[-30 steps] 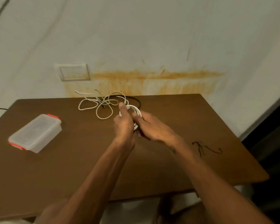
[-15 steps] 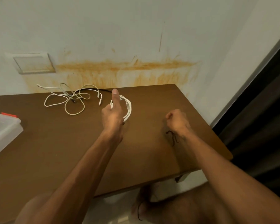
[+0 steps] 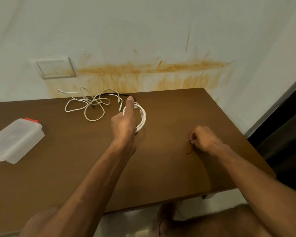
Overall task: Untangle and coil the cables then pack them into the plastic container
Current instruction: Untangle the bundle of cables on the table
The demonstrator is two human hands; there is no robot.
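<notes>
My left hand [image 3: 126, 124] grips a coiled white cable [image 3: 142, 117] above the middle of the brown table [image 3: 169, 108], thumb raised. My right hand [image 3: 203, 140] is closed, pinching a thin black tie [image 3: 189, 152] that lies on the table at the right. A loose tangle of white cables [image 3: 91, 106] sits near the table's far edge, with a black cable [image 3: 126, 95] running behind it. The clear plastic container [image 3: 15, 139] with red clips stands lidded at the left.
The table's far edge meets a stained wall with a blank wall plate [image 3: 54, 68]. The table's right edge borders a dark doorway [image 3: 284, 125]. My knees and the floor show below the near edge.
My right hand left the coil and went right to the black tie, closing on it. My left hand kept hold of the coil. The camera swung right, then back left.
</notes>
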